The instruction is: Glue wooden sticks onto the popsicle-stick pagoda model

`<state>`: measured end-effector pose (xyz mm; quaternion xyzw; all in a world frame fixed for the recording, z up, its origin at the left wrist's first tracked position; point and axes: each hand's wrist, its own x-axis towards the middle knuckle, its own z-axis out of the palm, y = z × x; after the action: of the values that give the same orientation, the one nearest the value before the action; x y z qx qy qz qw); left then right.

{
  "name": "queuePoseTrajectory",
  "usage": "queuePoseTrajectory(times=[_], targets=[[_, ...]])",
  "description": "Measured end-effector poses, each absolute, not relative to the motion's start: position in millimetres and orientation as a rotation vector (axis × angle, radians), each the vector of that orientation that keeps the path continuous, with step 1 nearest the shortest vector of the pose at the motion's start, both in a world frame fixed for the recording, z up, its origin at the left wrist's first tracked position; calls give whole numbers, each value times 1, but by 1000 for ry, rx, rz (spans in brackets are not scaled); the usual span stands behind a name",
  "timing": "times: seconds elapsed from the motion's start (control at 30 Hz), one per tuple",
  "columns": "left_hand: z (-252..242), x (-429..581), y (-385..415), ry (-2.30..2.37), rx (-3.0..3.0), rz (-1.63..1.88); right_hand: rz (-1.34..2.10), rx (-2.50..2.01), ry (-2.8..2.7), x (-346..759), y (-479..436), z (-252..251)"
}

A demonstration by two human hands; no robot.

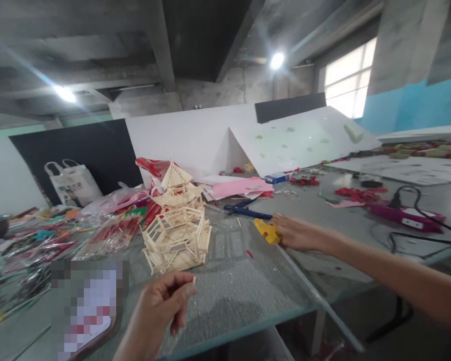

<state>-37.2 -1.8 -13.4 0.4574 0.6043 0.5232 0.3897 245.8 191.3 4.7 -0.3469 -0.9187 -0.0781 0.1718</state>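
Note:
Low over the table's front part, my left hand (163, 303) pinches a short pale wooden stick (194, 281) between thumb and fingertips; only its end shows. My right hand (291, 232) is wrapped round a yellow hot glue gun (267, 231). A long translucent glue stick (319, 296) trails from the gun past the table edge. Just beyond my left hand stands a tiered pagoda model (176, 235) built of thin wooden sticks, with a pointed roof on top. Dark blue pliers (242, 208) lie behind the glue gun.
On the left are a phone-like pixelated object (92, 311), plastic-wrapped stick bundles (110, 233) and a white tote bag (73, 184). Pink sheets (244, 187) lie behind the model. A purple power strip (408, 216) with black cables sits at right, near the table edge.

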Motion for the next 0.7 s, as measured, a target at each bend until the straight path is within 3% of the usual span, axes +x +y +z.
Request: queuePoseTrajectory(times=[0.4,0.7], targets=[[-21,-33,-6,1448,1068,1560,169,-703,-2573,229,138,36],[-29,-46,1,1432,1083,1672,339,-199,-2549,181,115,9]])
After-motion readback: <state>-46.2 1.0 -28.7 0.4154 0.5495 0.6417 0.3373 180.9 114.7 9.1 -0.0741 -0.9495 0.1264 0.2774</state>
